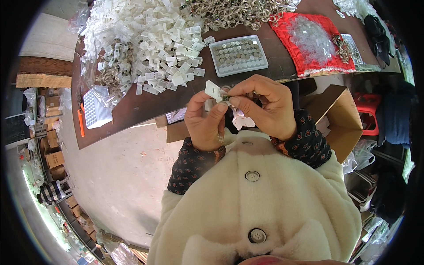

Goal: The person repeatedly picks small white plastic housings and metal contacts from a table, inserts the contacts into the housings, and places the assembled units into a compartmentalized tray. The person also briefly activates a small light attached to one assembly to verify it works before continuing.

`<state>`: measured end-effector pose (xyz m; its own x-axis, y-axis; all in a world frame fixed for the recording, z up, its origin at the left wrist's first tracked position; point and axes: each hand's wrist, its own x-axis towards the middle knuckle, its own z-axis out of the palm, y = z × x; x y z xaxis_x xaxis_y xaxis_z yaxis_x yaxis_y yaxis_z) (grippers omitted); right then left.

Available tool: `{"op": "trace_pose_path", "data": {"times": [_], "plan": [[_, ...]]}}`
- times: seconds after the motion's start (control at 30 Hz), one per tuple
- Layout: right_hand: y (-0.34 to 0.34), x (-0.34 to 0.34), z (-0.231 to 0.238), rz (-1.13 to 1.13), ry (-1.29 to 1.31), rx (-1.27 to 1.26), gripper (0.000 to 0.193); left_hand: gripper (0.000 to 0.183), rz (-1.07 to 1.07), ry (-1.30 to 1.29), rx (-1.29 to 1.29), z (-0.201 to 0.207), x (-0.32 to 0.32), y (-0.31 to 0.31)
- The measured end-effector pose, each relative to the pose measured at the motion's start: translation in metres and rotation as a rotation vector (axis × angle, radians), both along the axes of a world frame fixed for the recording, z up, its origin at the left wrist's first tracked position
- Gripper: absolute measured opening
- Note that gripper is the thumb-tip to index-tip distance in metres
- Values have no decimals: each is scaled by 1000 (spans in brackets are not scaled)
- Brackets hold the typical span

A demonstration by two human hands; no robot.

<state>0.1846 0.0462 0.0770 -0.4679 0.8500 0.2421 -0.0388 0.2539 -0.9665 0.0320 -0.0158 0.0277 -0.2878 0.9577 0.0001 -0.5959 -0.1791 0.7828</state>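
Note:
My left hand (203, 117) pinches a small white plastic piece with a slot (213, 89), held up just in front of the table edge. Close against it, my right hand (268, 105) is closed, thumb and fingertips together on a small metallic piece (225, 97). That piece is mostly hidden by the fingers, so I cannot tell its kind. Beyond my hands on the table lies a big heap of similar white plastic pieces (150, 39). A clear shallow tray (241, 71) holds rows of small round silvery discs.
Behind the tray is a pile of metallic loops (234, 15). Clear plastic bits (311, 39) lie on a red cloth (285, 31) at right. An orange-handled tool (81, 120) and a white ridged tray (98, 108) sit at left. An open cardboard box (338, 115) stands below the table.

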Motion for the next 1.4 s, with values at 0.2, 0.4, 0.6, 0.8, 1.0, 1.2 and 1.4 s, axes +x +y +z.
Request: {"op": "trace_pose_path", "data": {"times": [0.2,0.4,0.6,0.8,1.0,1.2,1.4], "plan": [[-2,-2,1,34,64,-131,19,27,39,67,60,-2,-3,-1],[-7,-8,-4,40,72,-39,23,25,82,34,113,-4,-2,-1],[-12,-17,-5,-21,99,-217,23,22,196,102,160,-1,9,-1],[-9,-12,1,-44,-35,6,16,28,155,84,206,-1,7,-2],[2,-12,-5,157,258,-451,17,18,102,125,146,-5,-2,-3],[-5,-21,-12,68,162,-230,22,20,53,-169,48,-9,-3,-3],[-5,-14,-17,-82,-163,324,21,17,19,-31,-38,-17,-3,1]]}}
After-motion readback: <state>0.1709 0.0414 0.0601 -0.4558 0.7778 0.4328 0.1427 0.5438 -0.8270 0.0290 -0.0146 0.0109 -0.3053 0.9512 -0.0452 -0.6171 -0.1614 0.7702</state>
